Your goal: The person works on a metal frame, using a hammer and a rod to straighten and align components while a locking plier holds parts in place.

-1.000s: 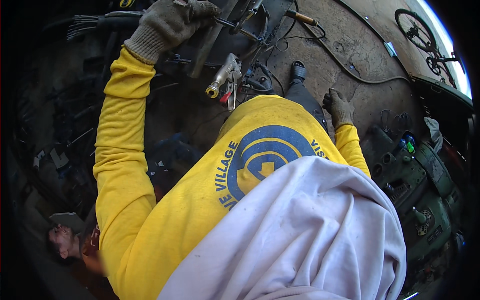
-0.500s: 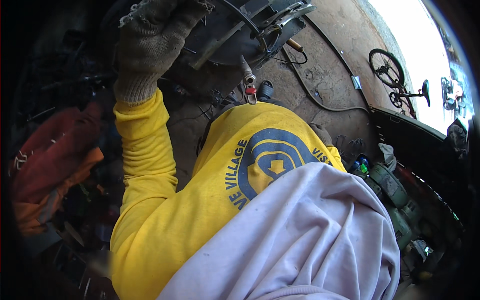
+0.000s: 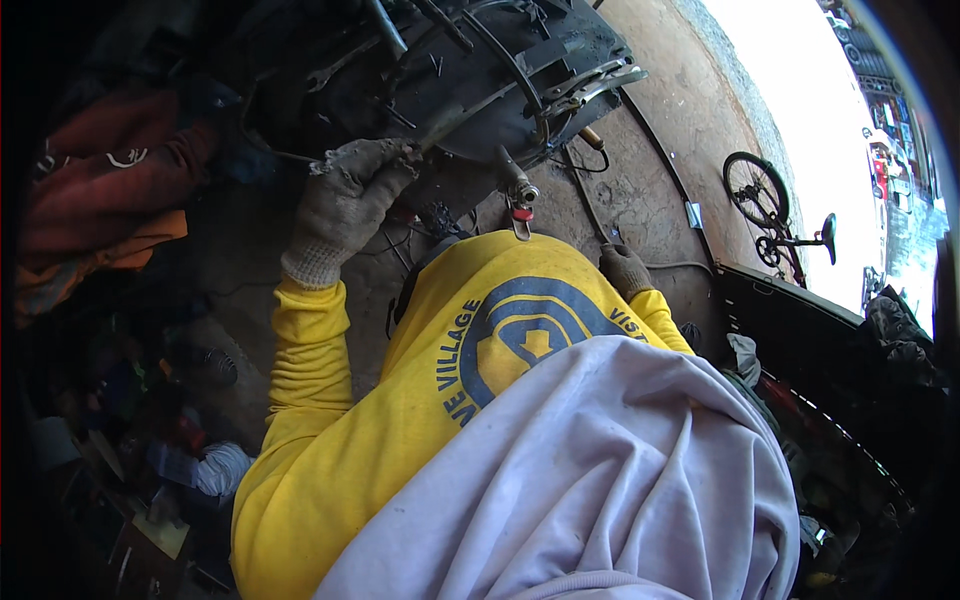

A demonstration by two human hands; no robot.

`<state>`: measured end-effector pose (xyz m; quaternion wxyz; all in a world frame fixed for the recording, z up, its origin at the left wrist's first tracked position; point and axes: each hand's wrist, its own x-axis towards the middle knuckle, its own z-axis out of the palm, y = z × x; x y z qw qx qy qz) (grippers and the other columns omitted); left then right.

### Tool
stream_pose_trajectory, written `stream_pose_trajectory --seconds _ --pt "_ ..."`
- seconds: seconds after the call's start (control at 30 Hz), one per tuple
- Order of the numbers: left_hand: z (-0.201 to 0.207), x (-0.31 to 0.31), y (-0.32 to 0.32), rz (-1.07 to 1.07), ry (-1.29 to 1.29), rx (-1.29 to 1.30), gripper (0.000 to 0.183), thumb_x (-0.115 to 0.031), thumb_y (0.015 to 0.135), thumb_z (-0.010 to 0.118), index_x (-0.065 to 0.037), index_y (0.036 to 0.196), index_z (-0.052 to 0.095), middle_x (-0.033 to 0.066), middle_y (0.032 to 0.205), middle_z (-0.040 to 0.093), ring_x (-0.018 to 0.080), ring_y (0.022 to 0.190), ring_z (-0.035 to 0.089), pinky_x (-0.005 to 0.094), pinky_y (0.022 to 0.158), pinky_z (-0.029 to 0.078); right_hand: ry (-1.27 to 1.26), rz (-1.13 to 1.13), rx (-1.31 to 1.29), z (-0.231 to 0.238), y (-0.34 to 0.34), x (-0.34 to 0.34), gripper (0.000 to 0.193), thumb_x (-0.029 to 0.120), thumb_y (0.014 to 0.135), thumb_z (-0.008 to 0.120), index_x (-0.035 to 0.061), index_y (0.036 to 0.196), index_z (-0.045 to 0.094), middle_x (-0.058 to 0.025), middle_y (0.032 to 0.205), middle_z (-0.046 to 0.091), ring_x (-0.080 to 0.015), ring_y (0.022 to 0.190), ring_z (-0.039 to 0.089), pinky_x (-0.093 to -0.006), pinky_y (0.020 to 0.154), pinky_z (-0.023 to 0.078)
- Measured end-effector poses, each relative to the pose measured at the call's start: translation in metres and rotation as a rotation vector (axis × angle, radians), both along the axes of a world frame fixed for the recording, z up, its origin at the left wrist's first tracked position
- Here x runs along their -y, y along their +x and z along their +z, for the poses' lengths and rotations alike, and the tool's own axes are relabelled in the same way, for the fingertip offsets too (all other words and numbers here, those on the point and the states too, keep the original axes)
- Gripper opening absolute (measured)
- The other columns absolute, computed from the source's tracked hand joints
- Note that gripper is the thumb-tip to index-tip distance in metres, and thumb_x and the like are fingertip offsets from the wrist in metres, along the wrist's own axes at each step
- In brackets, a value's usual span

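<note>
My left hand [image 3: 345,200], in a worn knit glove, is at the near edge of a dark metal worktable [image 3: 470,150]. Its fingers are closed at the near end of a flat metal bar [image 3: 480,108] lying across the top; the glove covers that end. Lower right, my gloved right hand [image 3: 626,271] hangs beside my body with curled fingers. Whatever it may hold is too small to make out, and a hose [image 3: 585,200] on the floor passes behind it. A metal fitting with a red part [image 3: 519,212] projects from the table edge toward me.
Locking pliers [image 3: 590,88] and metal rods [image 3: 385,30] lie on the table. A brown handle [image 3: 592,137] with a cable sticks out past its right side. A bicycle [image 3: 765,195] is farther right. Red and orange cloth [image 3: 120,190] hangs at the left.
My left hand has come down and nearer, from above the table to its edge at the bar's end. My right hand has moved forward into fuller view. The view has shifted.
</note>
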<state>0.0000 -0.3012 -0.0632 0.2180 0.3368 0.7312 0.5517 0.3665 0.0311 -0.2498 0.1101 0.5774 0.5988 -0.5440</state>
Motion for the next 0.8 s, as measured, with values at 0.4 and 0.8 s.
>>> stream_pose_trajectory --seconds 0.4,0.8 --pt "0.015 -0.034 0.018 0.024 -0.163 -0.244 0.02 -0.007 0.093 0.075 -0.004 0.113 0.073 0.0103 0.108 0.073 0.0227 0.103 0.07 0.0338 0.089 0.056 0.379 -0.196 -0.693 0.036 -0.134 -0.107 0.027 0.023 0.104 0.062 0.0018 0.119 0.068 -0.0023 0.08 0.065 -0.0114 0.068 0.058 -0.0275 0.062 0.048" --pt "0.024 -0.053 0.072 0.655 -0.407 0.037 0.025 -0.014 0.1 0.068 -0.001 0.121 0.07 0.0111 0.111 0.073 0.0168 0.101 0.07 0.0302 0.089 0.056 0.216 0.065 -0.862 0.055 -0.222 -0.204 0.025 0.022 0.102 0.068 0.0031 0.118 0.072 0.0009 0.084 0.065 -0.0073 0.071 0.058 -0.0252 0.065 0.053"
